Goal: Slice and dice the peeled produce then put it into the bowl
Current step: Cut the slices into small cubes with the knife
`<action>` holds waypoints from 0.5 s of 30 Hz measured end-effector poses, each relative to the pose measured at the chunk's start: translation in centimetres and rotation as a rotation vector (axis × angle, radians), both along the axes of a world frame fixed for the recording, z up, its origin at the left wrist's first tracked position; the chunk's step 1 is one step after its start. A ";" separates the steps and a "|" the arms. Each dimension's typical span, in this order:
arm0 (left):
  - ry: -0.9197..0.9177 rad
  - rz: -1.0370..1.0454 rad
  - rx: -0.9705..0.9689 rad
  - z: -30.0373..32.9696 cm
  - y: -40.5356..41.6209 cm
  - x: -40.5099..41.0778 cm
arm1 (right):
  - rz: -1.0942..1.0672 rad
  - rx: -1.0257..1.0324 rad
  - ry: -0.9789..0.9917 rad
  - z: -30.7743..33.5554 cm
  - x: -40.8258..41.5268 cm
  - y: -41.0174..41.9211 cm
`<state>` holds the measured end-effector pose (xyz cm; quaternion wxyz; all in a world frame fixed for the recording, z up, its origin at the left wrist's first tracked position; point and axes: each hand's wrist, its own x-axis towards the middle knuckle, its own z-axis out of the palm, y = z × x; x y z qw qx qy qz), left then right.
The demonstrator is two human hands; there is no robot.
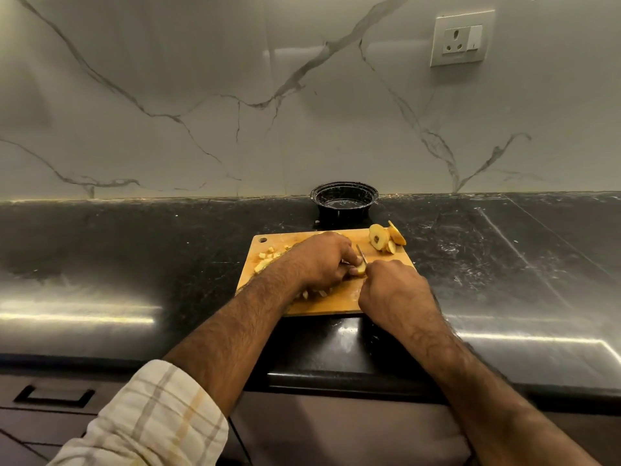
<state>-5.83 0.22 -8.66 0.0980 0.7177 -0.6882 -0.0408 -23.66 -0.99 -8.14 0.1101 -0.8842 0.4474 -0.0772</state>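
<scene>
Mid-board on the cutting board [336, 302], the left hand [322, 260] pinches a produce piece [361, 269] beside the knife [361, 253] gripped by the right hand [396, 290]; a slip risks cut fingertips.

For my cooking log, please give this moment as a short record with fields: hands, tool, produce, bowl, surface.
left hand: left hand holds a produce piece on the cutting board
right hand: right hand grips the knife
cut produce: diced bits at board's left; slices at far right corner
bowl: black bowl behind the board, no produce seen inside
surface: dark countertop
</scene>
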 end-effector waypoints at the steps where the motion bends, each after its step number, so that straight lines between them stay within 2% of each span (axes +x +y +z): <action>1: -0.019 0.013 -0.003 -0.1 0.0 -0.1 | -0.003 0.004 0.003 0.0 0.0 0.0; 7: -0.156 0.035 -0.032 -0.3 0.2 -0.7 | -0.001 -0.009 0.006 -0.4 -0.5 0.0; 15: -0.179 0.004 -0.108 -1.4 0.6 -0.2 | 0.004 -0.050 -0.042 -1.2 -2.6 0.9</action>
